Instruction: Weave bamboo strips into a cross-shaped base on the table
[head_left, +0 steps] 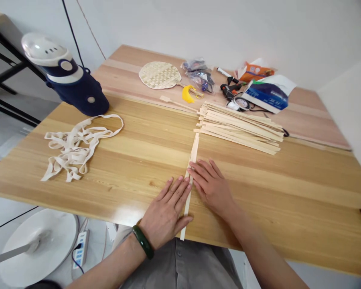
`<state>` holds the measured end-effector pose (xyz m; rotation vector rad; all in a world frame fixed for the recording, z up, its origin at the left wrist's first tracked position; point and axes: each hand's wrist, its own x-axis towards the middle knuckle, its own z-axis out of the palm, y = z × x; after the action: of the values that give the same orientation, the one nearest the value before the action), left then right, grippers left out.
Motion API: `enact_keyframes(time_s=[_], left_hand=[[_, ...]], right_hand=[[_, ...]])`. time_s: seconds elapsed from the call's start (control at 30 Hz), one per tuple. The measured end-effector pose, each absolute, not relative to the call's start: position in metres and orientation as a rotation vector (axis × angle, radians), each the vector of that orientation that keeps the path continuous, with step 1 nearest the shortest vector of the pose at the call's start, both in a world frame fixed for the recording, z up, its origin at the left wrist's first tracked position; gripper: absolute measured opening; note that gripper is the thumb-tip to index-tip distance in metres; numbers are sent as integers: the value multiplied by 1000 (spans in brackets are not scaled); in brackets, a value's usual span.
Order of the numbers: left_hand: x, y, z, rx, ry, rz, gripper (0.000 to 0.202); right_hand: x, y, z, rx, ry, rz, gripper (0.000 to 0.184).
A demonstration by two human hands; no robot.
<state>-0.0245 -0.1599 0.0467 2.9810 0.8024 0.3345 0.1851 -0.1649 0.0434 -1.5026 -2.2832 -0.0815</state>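
Observation:
Thin pale bamboo strips (193,149) lie lengthwise on the wooden table in front of me, their near end close to the front edge. My left hand (167,214), with a dark green bangle at the wrist, rests flat beside them on the left, fingertips and thumb touching the strips. From the right, my right hand (211,185) lies palm down with fingers stretched out, its fingertips on the strips farther up. Neither hand grips anything. How many strips lie under the fingers is partly hidden. A larger pile of similar strips (240,126) lies beyond my right hand.
A tangle of cream fabric tape (84,140) lies at left, near a navy cylindrical container (78,86). Farther back are a woven fan (160,75), yellow tape (187,93), plastic bags (198,74), a glue gun (228,91) and a blue box (266,95). The table's front edge (228,245) is close.

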Motion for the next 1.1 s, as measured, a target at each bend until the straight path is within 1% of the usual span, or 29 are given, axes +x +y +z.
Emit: enact_keyframes(time_s=[0.3,0.4,0.5,0.63,0.77,0.83,0.9,1.03,1.1], left_hand=[[-21,-161,45,3086,750,403,66],[-21,-162,43,3121,754,431,65],[-22,-162,42,3144,753,460,66],[-21,-161,42,3156,752,466,66],[-19,-160,43,3118,766,427,65],[-18,-161,44,3080,764,394,66],[-18,-161,44,3031,753,357,67],[-20,-162,48,2895,758,368,69],[-23,-160,51,2820,779,412,65]], right_hand=[[183,-174,46,-1564,-2141,-124,33],[209,-161,48,-1647,-2084,-248,37],[248,-140,43,-1827,-2073,-330,39],[295,-112,32,-2048,-2098,-159,46],[312,-98,28,-2070,-2088,-64,47],[306,-98,30,-2028,-2060,-76,47],[291,-103,35,-1888,-2031,-126,44],[246,-126,47,-1499,-2090,-153,30],[227,-140,51,-1403,-2127,-125,27]])
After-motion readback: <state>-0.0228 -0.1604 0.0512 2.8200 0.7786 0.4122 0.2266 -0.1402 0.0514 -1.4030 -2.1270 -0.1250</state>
